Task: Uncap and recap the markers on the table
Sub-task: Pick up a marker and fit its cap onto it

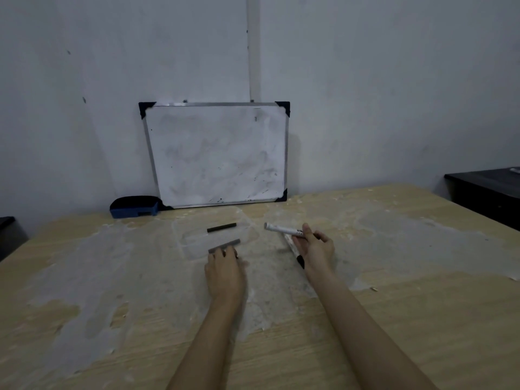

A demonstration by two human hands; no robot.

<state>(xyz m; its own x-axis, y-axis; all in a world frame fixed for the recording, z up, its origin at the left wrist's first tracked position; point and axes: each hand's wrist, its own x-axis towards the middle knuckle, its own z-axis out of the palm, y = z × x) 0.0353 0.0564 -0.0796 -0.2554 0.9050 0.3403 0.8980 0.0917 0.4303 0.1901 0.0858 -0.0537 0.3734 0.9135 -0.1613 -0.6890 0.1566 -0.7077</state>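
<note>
Right hand (313,246) grasping a white-barrelled marker (284,229) clear of the table (422,319); a second marker (294,250) lies beneath that hand, dark tip toward the viewer. Left hand (225,267), fingers down and loosely curled, touches the near end of a grey marker (224,246) without yet enclosing it; a dark marker (221,228) lies just beyond, untouched. Whether the held marker is capped cannot be told in this dim view. Risks: the grey marker may roll from a fingertip-only contact, and a bare tip, if exposed, could mark the table. Surface: pale wood-grain top, patchy with whitish residue. Room: smudged whiteboard (216,153) leaning on a plain wall, blue eraser (134,207) beside it, dark furniture (486,195) at right.
</note>
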